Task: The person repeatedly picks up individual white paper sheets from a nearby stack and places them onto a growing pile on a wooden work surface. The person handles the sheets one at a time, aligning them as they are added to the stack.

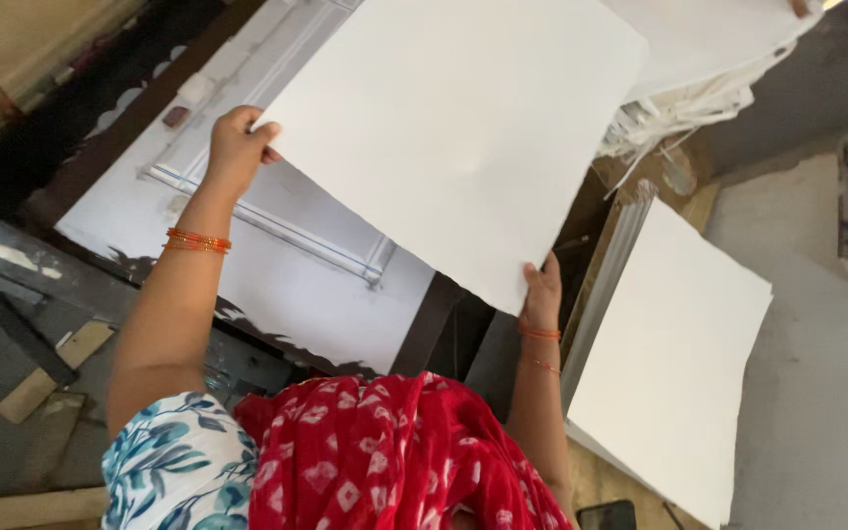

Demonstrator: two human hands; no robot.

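I hold a large blank white sheet (463, 128) up in front of me with both hands. My left hand (238, 147) pinches the sheet's left corner, thumb on top. Gripping the lower corner from beneath is my right hand (542, 294). Both wrists carry thin orange bangles. The sheet hangs tilted over a white-stained work surface (287, 285) with a metal frame on it, and it hides part of that frame.
A neat stack of white sheets (669, 363) lies to the right, beside a ribbed metal bar (610, 255). A rougher pile of sheets (709, 69) sits at the top right. Dark table edges and wood scraps (51, 373) are on the left.
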